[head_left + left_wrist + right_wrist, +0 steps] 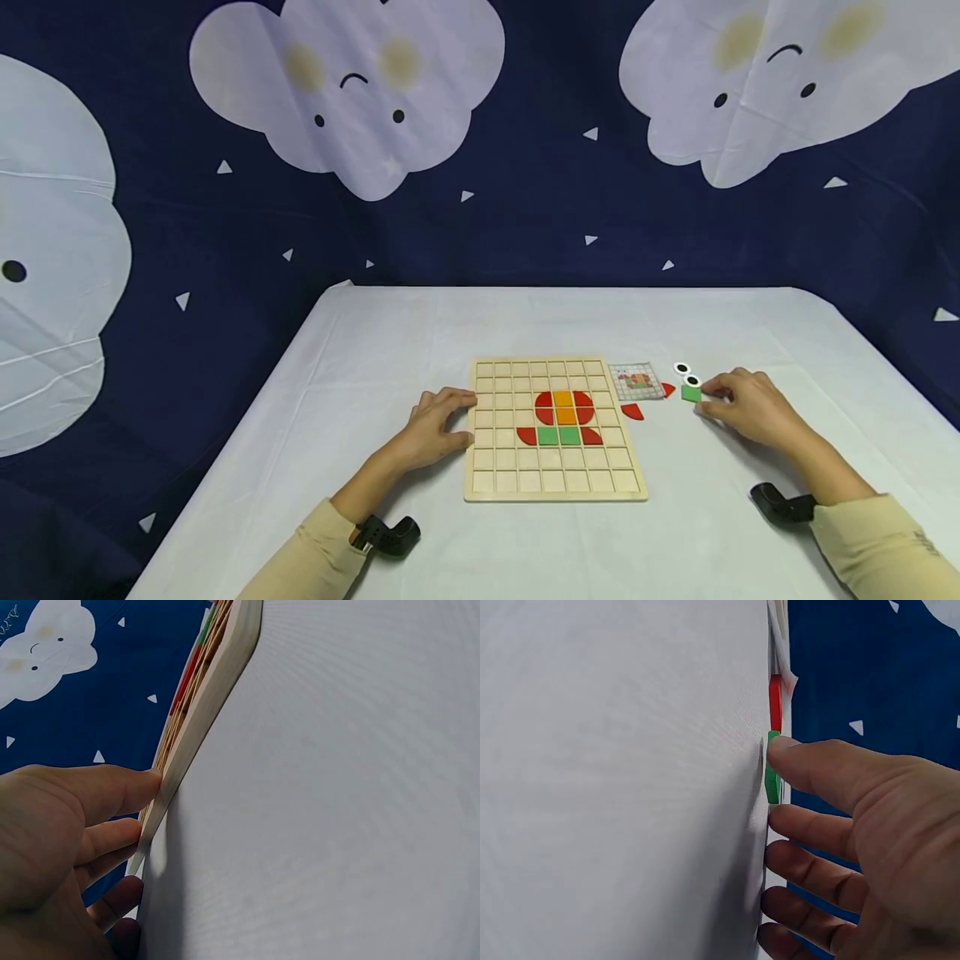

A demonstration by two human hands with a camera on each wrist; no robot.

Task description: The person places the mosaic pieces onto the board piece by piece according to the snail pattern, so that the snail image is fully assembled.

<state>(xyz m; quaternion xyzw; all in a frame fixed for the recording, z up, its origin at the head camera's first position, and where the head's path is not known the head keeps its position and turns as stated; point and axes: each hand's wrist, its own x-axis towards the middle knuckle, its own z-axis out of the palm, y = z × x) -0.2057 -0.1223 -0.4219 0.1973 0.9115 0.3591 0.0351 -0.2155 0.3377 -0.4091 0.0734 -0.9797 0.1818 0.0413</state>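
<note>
My left hand (429, 432) rests at the left edge of a square wooden grid board (495, 471), thumb and fingertips spread along its rim. In the left wrist view the thumb (124, 787) meets the board's side. On the grid lie red quarter-circles (543, 408), orange squares (563, 407) and green squares (558, 435). My right hand (753, 408) is at a loose green square (690, 394), thumb and index fingertips beside its right edge. In the right wrist view the thumb overlaps the green square (773, 787), the other fingers loosely bent near the tabletop.
A pattern card (636, 382) lies right of the board. Loose red quarter-circles (633, 412) lie near it. Two white round pieces with black centres (682, 367) are just beyond the green square. A white cloth (390, 333) covers the table; a dark blue cloud-print curtain (540, 233) hangs behind.
</note>
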